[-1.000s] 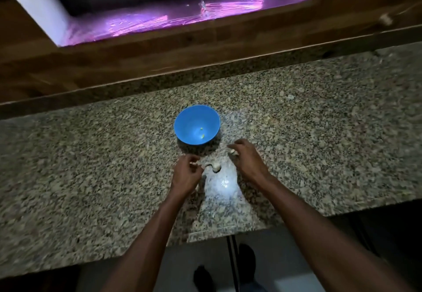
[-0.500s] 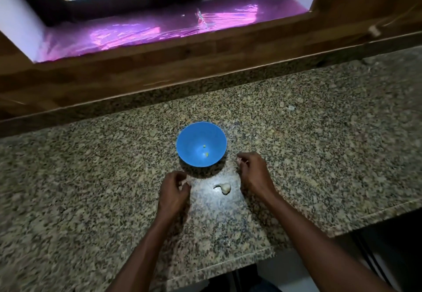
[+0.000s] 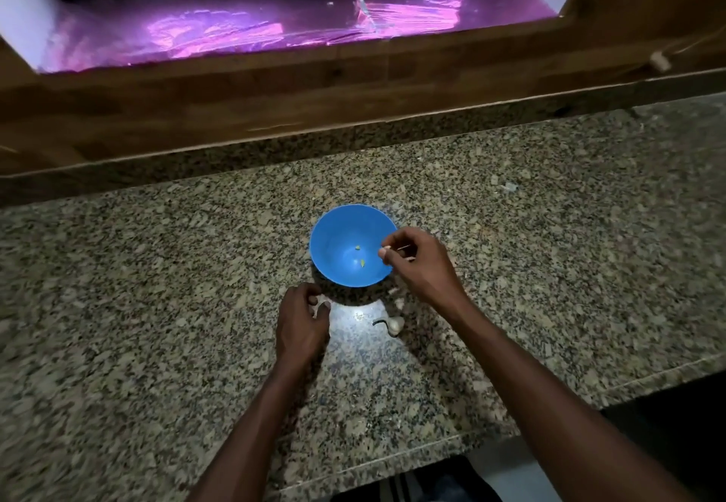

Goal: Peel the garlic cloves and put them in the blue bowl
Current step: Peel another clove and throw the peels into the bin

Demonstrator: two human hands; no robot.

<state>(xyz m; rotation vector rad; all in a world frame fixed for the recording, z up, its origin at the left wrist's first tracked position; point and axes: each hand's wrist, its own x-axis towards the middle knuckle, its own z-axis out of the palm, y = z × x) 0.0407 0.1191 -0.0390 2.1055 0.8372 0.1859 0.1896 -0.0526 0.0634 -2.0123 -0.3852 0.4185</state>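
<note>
A speckled stone counter (image 3: 157, 305) fills most of the view. Behind it runs a brown wood wall (image 3: 235, 96), and above that a window ledge (image 3: 243, 30) shines pink and purple. A bright patch of light falls on the counter near the hands.

On the left side, the left hand (image 3: 300, 324) rests low on the counter, just in front of the blue bowl (image 3: 334, 265). Its fingers are curled in, and a small pale bit shows by the fingertips. It looks like a piece of garlic or skin, but it is too small to be sure.

In the middle stands the blue bowl, upright on the counter. Two tiny yellow-green bits (image 3: 359, 256) lie at the bottom.

A little to the right and closer to the person, one garlic clove (image 3: 394, 322) lies on the counter in the bright patch. No hand touches it. It sits between the two arms.

On the right, the right hand (image 3: 420, 261) is held over the right rim of the bowl. Its fingers and thumb are pinched together on something small and pale at the tips. I cannot tell if it is a peeled clove or only skin.
</note>
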